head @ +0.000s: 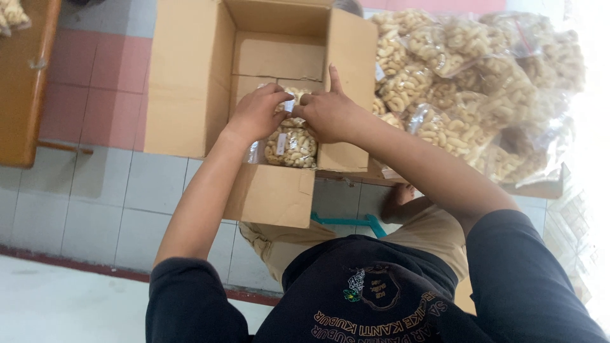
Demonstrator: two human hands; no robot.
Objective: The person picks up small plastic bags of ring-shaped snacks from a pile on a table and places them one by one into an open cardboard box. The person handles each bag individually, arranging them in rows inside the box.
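- Pinching the top of a clear plastic bag of pale curled crackers (291, 145), both hands meet over the open brown cardboard box (190, 76).
- Left hand (257, 114): fingers curled narrow, tips closed on the bag's upper edge, at its left side.
- Right hand (330, 113): fingers bent and closed on the same upper edge just beside the left hand, index finger sticking straight up along the box's right flap.
- Bag sits inside the box, low in the opening near the box's near edge, upright-ish, small white label on its front; its upper part is hidden by the hands.
- Box: all four flaps folded out, near flap hanging toward the person, far flap up; inner cardboard wall visible behind the bag. Cannot tell if more bags lie under it.
- Box stands on a tiled floor (95, 190), grey-white tiles with pink ones toward the far left.
- Right of the box, touching its right flap: heap of clear plastic bags filled with the same pale curled crackers (470, 89), stacked loosely, many bags.
- Far left edge: brown wooden table (22, 82), another cracker bag partly visible on its far corner.
- Person wears a black long-sleeved shirt (362, 298), sleeves pushed up, forearms bare.
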